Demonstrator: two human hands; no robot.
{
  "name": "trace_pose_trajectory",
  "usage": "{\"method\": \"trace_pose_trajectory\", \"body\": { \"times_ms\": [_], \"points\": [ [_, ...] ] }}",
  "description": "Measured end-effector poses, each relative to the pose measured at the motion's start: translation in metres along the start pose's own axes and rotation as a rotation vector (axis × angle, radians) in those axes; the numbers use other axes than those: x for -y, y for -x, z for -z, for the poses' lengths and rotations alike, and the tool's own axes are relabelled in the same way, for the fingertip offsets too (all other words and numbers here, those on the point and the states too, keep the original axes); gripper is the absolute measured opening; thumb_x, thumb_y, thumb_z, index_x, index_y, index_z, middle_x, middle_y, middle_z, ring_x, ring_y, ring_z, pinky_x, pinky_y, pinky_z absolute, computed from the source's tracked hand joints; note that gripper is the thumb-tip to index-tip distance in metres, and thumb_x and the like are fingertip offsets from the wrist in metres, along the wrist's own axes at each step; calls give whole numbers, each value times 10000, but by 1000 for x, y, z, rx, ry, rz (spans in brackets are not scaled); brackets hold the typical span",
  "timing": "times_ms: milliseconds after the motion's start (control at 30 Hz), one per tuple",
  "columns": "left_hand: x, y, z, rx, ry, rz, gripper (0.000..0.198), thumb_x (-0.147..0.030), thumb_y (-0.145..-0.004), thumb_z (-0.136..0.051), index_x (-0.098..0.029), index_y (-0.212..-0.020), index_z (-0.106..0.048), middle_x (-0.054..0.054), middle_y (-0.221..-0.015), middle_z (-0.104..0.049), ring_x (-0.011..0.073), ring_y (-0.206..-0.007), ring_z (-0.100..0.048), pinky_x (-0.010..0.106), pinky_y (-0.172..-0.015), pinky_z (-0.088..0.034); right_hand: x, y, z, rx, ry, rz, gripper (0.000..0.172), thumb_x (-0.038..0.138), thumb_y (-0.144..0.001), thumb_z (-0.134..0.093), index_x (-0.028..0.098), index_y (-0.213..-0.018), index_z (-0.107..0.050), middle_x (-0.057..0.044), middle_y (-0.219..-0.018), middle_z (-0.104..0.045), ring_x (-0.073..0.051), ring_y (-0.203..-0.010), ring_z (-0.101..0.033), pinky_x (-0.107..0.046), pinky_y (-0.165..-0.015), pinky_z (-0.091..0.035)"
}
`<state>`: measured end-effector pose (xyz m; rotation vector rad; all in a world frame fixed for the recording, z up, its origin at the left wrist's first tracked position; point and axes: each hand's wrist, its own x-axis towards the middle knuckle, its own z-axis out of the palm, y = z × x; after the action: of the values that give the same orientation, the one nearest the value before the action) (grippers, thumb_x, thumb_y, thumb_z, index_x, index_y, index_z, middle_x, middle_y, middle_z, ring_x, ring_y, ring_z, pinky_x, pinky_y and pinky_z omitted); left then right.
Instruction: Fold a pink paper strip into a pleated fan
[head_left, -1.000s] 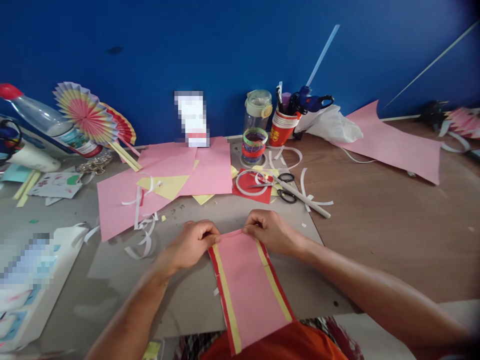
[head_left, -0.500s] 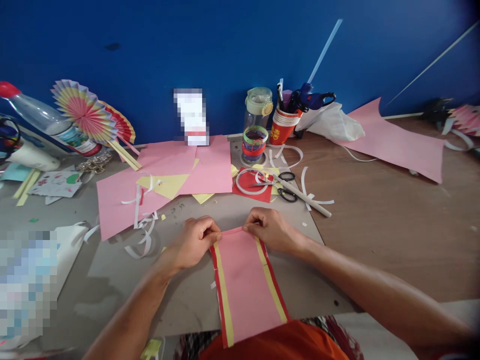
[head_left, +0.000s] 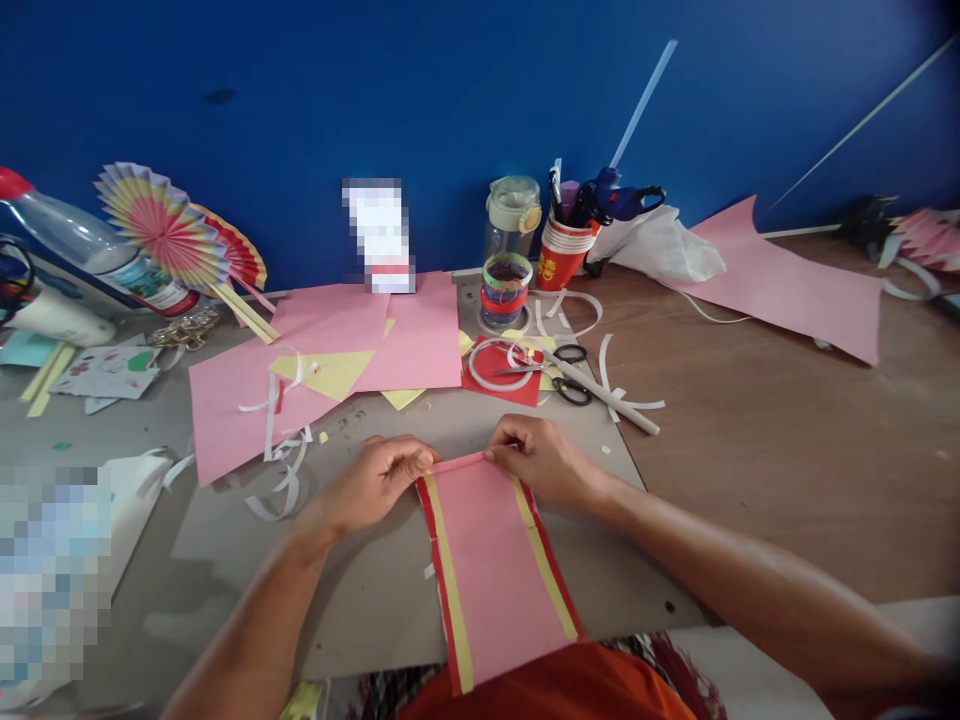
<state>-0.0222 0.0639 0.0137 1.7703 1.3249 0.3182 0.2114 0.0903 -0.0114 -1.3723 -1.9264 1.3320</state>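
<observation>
A pink paper strip (head_left: 499,570) with yellow and red bands down both long sides lies before me, its near end against my orange clothing. Along its far edge runs a narrow fold. My left hand (head_left: 379,483) pinches the far left corner between thumb and fingers. At the far right corner, my right hand (head_left: 541,457) grips the same edge, fingers curled and thumb pressed down. Beyond my hands lie black-handled scissors (head_left: 574,388), partly over a red paper piece (head_left: 487,385).
Pink sheets (head_left: 420,340) and white paper strips (head_left: 289,475) lie behind my left hand. Farther back stand a clear bottle (head_left: 512,225) and a red paper cup (head_left: 562,250) of tools. Pleated paper fans (head_left: 165,225) lean at the left. A pale stick (head_left: 615,395) lies beside the scissors.
My left thumb and fingers have shifted slightly left and up along the folded far edge. The right hand keeps its grip in nearly the same place.
</observation>
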Motion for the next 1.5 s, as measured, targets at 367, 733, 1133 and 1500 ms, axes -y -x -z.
{"method": "trace_pose_trajectory", "body": {
  "times_ms": [367, 733, 1133, 1500],
  "points": [
    [9, -1, -2, -86, -19, 110, 245, -349, -824, -504, -197, -720, -666, 0, -711, -674, 156, -722, -564, 243, -672, -442, -1, 0, 0, -9, 45, 65, 135, 192, -741, -526, 170, -608, -519, 26, -614, -528, -97, -584, -464, -201, -521, -331],
    [4, 2, -1, -24, -13, 68, 215, -365, -776, -553, -205, -798, -694, 1, -703, -655, 155, -718, -549, 256, -712, -445, -2, 0, -2, -39, 68, 54, 135, 164, -727, -511, 176, -595, -487, 35, -593, -508, -91, -567, -451, -196, -510, -321],
    [0, 0, -2, -17, -138, 78, 198, -306, -811, -495, -188, -772, -649, -6, -708, -618, 133, -666, -503, 251, -647, -389, 0, 0, -2, -44, 65, 52, 126, 167, -726, -519, 171, -600, -513, 31, -593, -510, -92, -563, -451, -199, -514, -315],
    [-3, -4, -11, -106, -174, 70, 121, -215, -780, -471, -193, -736, -581, -14, -743, -576, 127, -658, -510, 256, -643, -383, -3, 2, -5, -54, 38, 108, 124, 150, -730, -507, 172, -609, -521, 26, -617, -518, -92, -571, -453, -200, -520, -324]
  ]
}}
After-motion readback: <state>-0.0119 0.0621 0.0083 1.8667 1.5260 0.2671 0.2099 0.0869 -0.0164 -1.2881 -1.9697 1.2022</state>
